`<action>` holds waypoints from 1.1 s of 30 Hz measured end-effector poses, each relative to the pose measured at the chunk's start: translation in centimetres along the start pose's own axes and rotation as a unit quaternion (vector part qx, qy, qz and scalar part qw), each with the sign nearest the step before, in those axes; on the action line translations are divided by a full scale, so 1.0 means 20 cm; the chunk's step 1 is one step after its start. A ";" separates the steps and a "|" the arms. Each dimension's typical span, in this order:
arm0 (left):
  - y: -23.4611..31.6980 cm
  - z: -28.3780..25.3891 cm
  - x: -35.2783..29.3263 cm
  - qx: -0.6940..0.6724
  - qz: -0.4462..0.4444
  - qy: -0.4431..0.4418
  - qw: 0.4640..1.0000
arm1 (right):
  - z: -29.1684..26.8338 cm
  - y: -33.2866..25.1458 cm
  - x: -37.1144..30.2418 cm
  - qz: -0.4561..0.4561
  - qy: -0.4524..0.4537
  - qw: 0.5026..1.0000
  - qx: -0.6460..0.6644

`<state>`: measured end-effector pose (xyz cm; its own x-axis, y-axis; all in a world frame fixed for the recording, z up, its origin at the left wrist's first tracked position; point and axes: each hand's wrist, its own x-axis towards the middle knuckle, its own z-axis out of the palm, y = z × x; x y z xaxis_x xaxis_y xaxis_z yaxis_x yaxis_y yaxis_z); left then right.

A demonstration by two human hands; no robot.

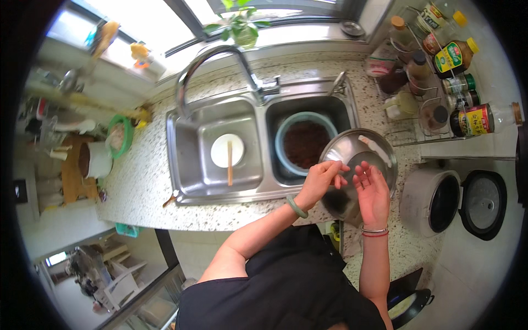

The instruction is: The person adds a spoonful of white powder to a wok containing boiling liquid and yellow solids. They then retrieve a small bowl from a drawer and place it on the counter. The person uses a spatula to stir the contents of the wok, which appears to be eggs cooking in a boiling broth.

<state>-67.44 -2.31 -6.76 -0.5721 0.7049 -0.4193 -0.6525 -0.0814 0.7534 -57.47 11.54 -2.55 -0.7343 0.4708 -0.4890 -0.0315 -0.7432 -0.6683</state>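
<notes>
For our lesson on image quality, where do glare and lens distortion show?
Head view: glare whites out much of the window; the metal bowl has a bright highlight; the countertop bends along its front edge; black surrounds the corners.

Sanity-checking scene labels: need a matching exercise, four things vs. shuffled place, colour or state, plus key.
Things
1. Metal bowl
2. Round tub
3. Small dish
4. Rice cooker

Descriptions
A. White, in the left basin
B. Its lid stands open
C. Silver, partly hidden by the left hand and right hand
D. Pale blue-green, inside the right basin

Pairs: 1-C, 2-D, 3-A, 4-B
</notes>
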 end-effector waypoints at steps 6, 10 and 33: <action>-0.05 -0.17 -0.41 -0.004 0.123 0.091 0.988 | 0.18 0.34 -0.28 0.052 -0.064 0.995 -0.056; -0.14 -0.42 -0.75 0.013 0.119 0.124 0.985 | 0.20 0.63 -0.44 0.101 -0.137 0.982 -0.086; 0.05 -1.93 -1.71 0.284 0.205 0.445 0.824 | 0.75 1.75 -0.85 0.225 -0.128 0.960 -0.109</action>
<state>-67.70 -53.72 -11.20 -0.9895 -0.1160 -0.0863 -0.1209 0.3365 0.9339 -56.24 -29.52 -9.25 -0.7834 -0.0266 -0.6209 0.4496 -0.7140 -0.5367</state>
